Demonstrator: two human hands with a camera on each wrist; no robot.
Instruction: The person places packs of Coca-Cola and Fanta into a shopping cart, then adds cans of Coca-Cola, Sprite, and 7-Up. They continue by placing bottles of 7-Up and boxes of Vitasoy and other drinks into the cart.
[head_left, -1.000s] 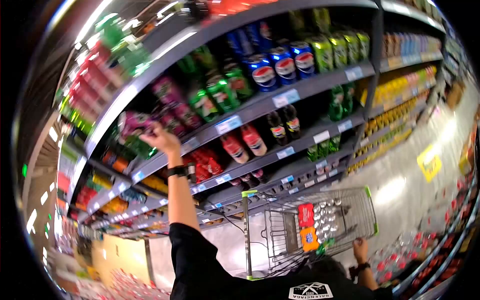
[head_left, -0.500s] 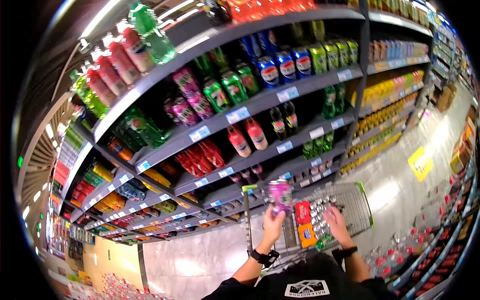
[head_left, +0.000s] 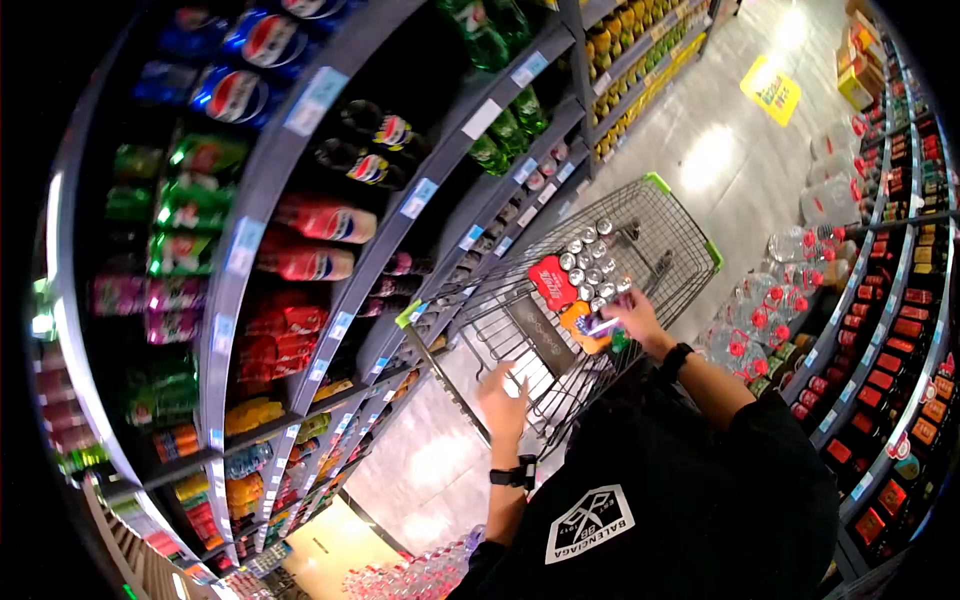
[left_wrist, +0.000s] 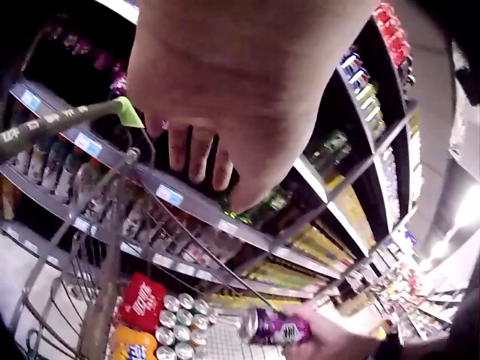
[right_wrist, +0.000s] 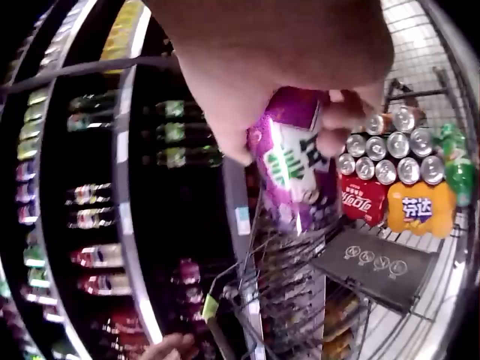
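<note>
My right hand (head_left: 640,322) grips a purple can (head_left: 604,326) above the near part of the shopping cart (head_left: 682,212). The right wrist view shows this can (right_wrist: 296,161) tilted, with the fingers and thumb of my right hand (right_wrist: 300,52) round it. My left hand (head_left: 503,402) is beside the cart's handle end, fingers relaxed and holding nothing; it looms large in the left wrist view (left_wrist: 225,90). In the cart are a red pack (right_wrist: 364,199), an orange pack (right_wrist: 418,208), several silver-topped cans (right_wrist: 399,144) and a green bottle (right_wrist: 456,161).
Drink shelves (head_left: 232,260) stand along the left, with cans and bottles on several levels. Large clear bottles (head_left: 770,310) and more shelves (head_left: 885,330) line the right. A yellow floor sign (head_left: 770,90) lies in the aisle beyond the cart.
My left hand took the purple can from the shelf and brought it over the cart; now my right hand holds it and my left is empty. The head view has turned.
</note>
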